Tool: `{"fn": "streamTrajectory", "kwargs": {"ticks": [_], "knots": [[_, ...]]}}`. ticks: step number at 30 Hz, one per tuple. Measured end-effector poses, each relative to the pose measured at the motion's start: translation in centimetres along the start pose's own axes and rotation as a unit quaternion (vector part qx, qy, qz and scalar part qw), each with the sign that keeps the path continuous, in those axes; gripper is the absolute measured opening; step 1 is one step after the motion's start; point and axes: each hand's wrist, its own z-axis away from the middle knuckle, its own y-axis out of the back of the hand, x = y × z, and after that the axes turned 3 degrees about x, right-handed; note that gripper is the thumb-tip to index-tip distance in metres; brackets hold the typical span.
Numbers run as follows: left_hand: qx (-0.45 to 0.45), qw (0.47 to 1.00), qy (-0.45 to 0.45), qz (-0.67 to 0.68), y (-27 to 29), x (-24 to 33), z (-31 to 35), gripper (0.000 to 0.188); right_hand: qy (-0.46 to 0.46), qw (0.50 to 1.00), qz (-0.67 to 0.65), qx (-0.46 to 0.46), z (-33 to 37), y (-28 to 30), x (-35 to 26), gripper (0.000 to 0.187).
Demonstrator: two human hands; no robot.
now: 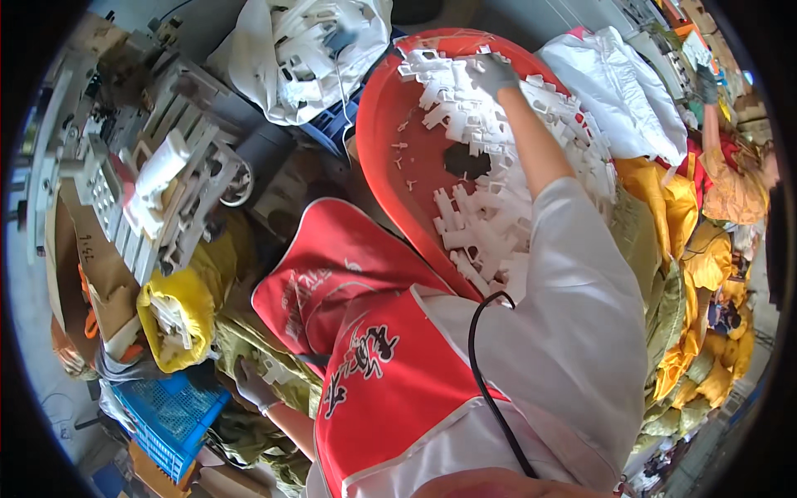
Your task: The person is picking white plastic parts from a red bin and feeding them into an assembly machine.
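A big red basin (383, 141) at the top centre holds a heap of white plastic parts (490, 216). My right hand (491, 73), in a grey glove, reaches far into the heap with its fingers curled down among the pieces; its grip is hidden. My left hand (249, 383), also gloved, is low at the left over an olive green sack (249, 340). It holds a white plastic part (278, 371). A red apron (382, 365) and a white sleeve (581, 315) fill the lower middle.
A grey metal machine (166, 183) stands at the left, with a yellow bag of white parts (176, 311) and a blue crate (170, 415) below it. White sacks (307, 50) lie at the top and yellow sacks (706, 249) at the right. Another person's gloved hand (707, 83) is at the far right.
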Motion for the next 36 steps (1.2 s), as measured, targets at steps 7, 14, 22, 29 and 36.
{"fn": "streamTrajectory", "kwargs": {"ticks": [7,14,22,29,36], "knots": [[-0.020,0.995,0.021,-0.094,0.8,-1.8,3.1,0.023,-0.152,0.971,0.002,-0.184,-4.0,-2.4,7.7,0.070],[-0.052,0.993,0.002,-0.107,-0.9,1.2,0.2,0.026,-0.105,0.976,-0.109,-0.158,0.2,-11.3,8.5,0.055],[-0.096,0.982,-0.084,-0.136,-5.2,7.0,-3.0,0.031,0.100,0.948,-0.126,-0.275,9.0,-5.8,-6.4,0.056],[-0.110,0.985,-0.085,-0.101,-3.7,7.3,-2.4,0.029,0.070,0.984,-0.102,0.130,2.8,-3.3,-10.3,0.039],[-0.082,0.991,-0.102,-0.041,-3.9,9.3,-0.9,0.029,0.066,0.983,-0.015,0.173,0.0,-6.1,-10.1,0.042]]}}
